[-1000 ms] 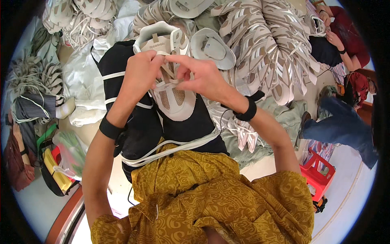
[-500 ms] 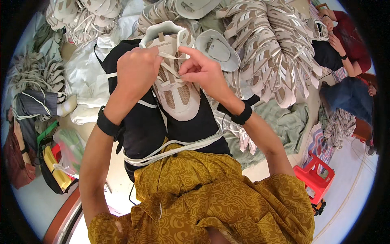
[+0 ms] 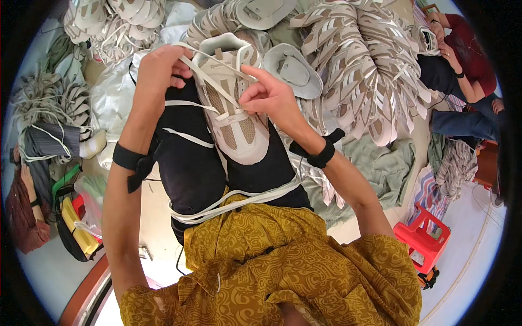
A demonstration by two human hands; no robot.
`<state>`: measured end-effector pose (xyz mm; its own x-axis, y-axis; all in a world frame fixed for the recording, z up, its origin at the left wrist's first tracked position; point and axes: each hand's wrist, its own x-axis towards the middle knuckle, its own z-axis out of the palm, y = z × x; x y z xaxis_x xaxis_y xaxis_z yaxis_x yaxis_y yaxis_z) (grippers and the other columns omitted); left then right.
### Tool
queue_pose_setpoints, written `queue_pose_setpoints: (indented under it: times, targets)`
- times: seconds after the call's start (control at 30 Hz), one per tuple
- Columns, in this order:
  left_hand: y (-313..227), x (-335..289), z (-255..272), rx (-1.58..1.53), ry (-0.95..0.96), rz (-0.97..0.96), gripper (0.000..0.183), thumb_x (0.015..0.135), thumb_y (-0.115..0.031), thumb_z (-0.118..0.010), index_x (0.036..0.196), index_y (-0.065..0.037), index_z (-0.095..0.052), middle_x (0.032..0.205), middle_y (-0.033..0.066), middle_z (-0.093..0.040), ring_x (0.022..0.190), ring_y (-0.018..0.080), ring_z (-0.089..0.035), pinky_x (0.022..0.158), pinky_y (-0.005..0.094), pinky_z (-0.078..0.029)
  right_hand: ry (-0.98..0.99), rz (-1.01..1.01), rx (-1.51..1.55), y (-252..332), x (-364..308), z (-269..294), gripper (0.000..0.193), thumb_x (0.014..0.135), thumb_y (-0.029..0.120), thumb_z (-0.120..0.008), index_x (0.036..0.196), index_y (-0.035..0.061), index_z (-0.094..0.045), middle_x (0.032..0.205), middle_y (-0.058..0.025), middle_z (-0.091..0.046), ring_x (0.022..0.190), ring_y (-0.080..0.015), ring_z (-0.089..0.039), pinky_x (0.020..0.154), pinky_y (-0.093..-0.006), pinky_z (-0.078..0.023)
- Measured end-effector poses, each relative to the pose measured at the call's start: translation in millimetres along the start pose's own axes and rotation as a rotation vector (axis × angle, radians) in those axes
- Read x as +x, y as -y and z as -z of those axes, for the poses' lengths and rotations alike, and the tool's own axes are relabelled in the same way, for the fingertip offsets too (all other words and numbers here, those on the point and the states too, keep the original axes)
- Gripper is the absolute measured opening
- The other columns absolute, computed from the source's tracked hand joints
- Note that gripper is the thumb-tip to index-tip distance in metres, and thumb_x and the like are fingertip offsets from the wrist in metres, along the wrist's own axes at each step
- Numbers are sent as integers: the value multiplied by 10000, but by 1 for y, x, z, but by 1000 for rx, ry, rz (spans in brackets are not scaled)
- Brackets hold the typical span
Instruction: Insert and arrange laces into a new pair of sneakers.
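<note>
A beige and white shoe upper lies along my black-clad thighs, its toe toward me and its padded collar away. My left hand is raised beyond the upper's left side, closed on a flat cream shoelace drawn taut from the eyelets. My right hand is at the right eyelet row, index finger and thumb bent together on the lacing. A strand of lace stretches between the two hands across the tongue. The exact pinch of the right fingertips is partly hidden. Loose laces cross my left thigh.
Stacked shoe uppers fill the far right, with more bundles at the far left. Single uppers lie just beyond my right hand. A red stool stands at right. Co-workers sit at the far right and left edge.
My left hand has moved left and away from the upper, pulling the shoelace out into a long taut strand. My right hand has stayed at the eyelets.
</note>
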<state>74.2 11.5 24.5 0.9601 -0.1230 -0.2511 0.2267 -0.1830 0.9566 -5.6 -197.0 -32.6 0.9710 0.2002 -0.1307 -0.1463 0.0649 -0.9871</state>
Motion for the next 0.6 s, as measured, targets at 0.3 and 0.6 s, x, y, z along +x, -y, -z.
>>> queue_pose_setpoints:
  times: [0.3,0.6]
  targets:
    - [-36,8,67,-285,72,-90,249,892,-237,-466,933,-10,-560,812,65,-587,629,117,-531,519,226,-413,-10,21,43,20,0,9,560,687,-35,-604,1225,15,-458,722,-43,-604,595,-64,-526,536,-197,-431]
    - [-128,-33,43,-241,89,-288,239,872,-259,-497,896,-29,-557,782,56,-570,541,95,-489,486,226,-379,222,111,227,84,37,-6,652,680,27,-606,1287,19,-370,972,-108,-607,794,-147,-585,662,-256,-476]
